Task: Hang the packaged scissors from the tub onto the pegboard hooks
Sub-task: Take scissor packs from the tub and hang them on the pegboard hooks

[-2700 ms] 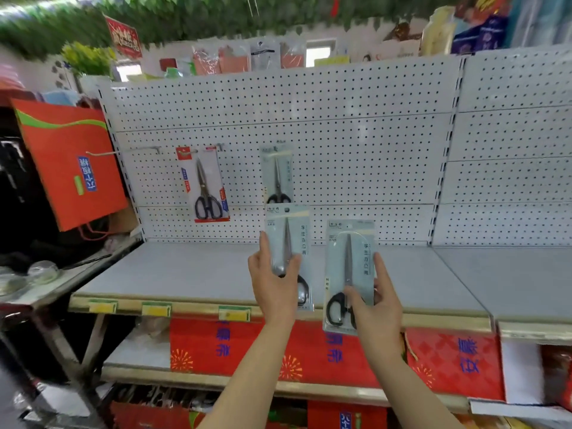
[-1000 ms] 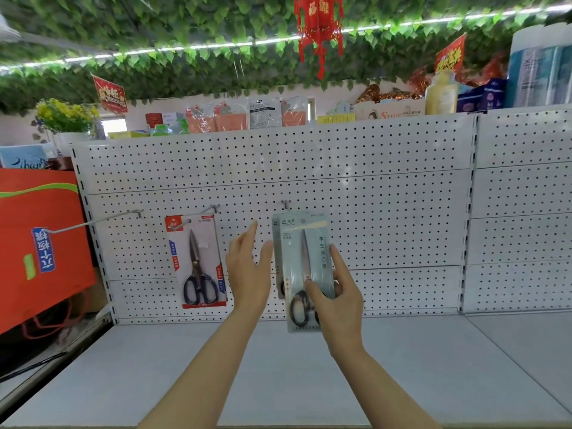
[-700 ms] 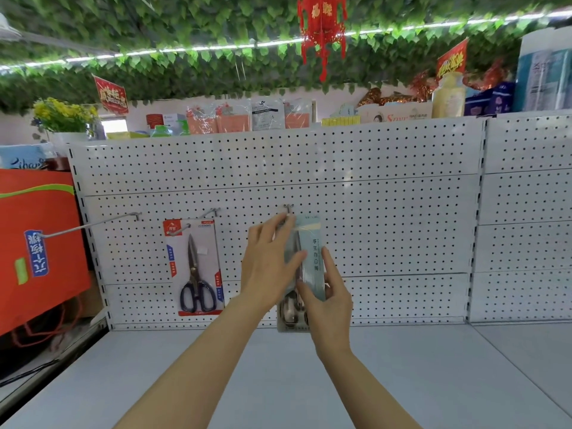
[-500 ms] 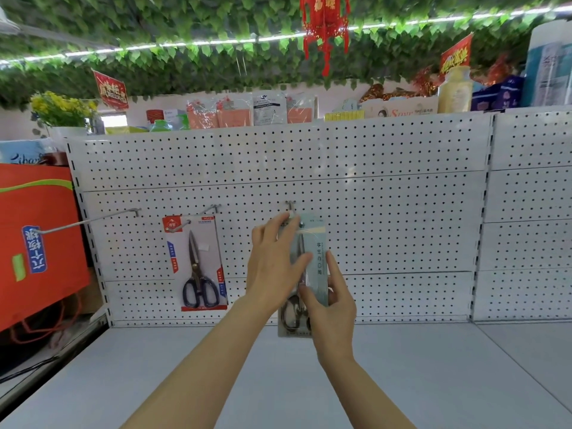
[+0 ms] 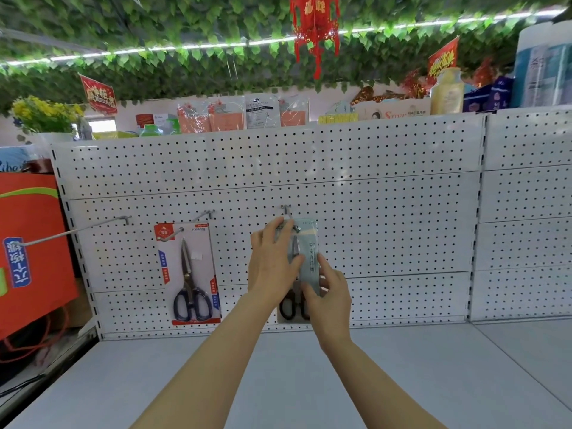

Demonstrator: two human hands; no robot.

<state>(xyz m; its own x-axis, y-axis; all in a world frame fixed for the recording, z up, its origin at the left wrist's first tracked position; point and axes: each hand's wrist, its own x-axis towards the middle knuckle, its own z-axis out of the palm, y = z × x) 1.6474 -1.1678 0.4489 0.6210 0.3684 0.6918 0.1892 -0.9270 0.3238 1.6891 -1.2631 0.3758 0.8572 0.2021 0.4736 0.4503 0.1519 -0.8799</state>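
Observation:
A pale blue-grey scissors pack is held upright at the middle hook of the white pegboard, its top at the hook's tip. My right hand grips the pack's lower part from the right, over the black handles. My left hand lies over the pack's left and upper part, fingers reaching up to its hang hole. Whether more packs hang behind it is hidden. A red-carded scissors pack hangs on the hook to the left. No tub is in view.
A long bare hook sticks out at the far left, next to a red gift bag. A grey shelf runs below the pegboard. Goods line the top of the board under hanging green leaves and a red lantern.
My left hand hung its pack on the middle hook, came back empty, then moved onto the right hand's pack. Both hands raised that pack to the hook's tip.

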